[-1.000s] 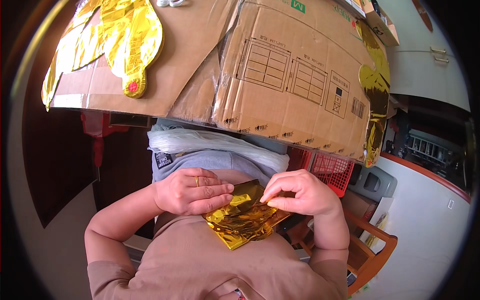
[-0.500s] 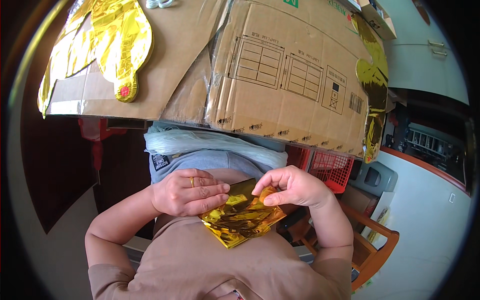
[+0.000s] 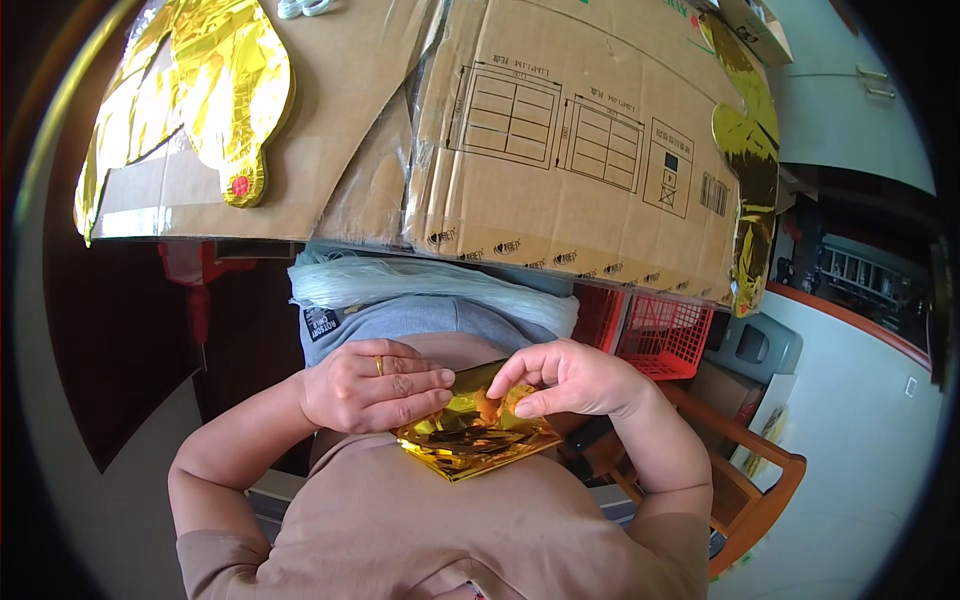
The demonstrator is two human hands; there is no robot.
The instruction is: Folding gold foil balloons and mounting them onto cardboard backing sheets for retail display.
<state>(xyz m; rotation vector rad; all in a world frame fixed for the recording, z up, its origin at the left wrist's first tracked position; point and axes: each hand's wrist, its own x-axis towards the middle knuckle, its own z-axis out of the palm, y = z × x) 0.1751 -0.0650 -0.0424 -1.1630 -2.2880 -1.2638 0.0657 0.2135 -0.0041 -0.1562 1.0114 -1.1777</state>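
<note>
A folded gold foil balloon (image 3: pixel 475 440) lies against my belly, flat and creased, with one corner pointing down. My left hand (image 3: pixel 375 388), a ring on one finger, is closed over its left edge, fingers pressed together on the foil. At its upper right side, my right hand (image 3: pixel 590 380) curls over the foil. The thumb and fingertips of that hand are bent around a small raised part of the foil; the exact grip is partly hidden.
Cardboard (image 3: pixel 370 130) covers the work surface ahead. On it lie a gold foil balloon (image 3: pixel 230 85) at left and another gold foil piece (image 3: pixel 748 140) at right. A bundle of pale strands (image 3: pixel 430 280) rests across my lap. A red basket (image 3: pixel 665 340) and a wooden chair (image 3: pixel 755 480) stand at right.
My right hand has shifted slightly left over the foil, its fingertips curling further in. The foil's lower corner has risen a little. My left hand stays almost in place.
</note>
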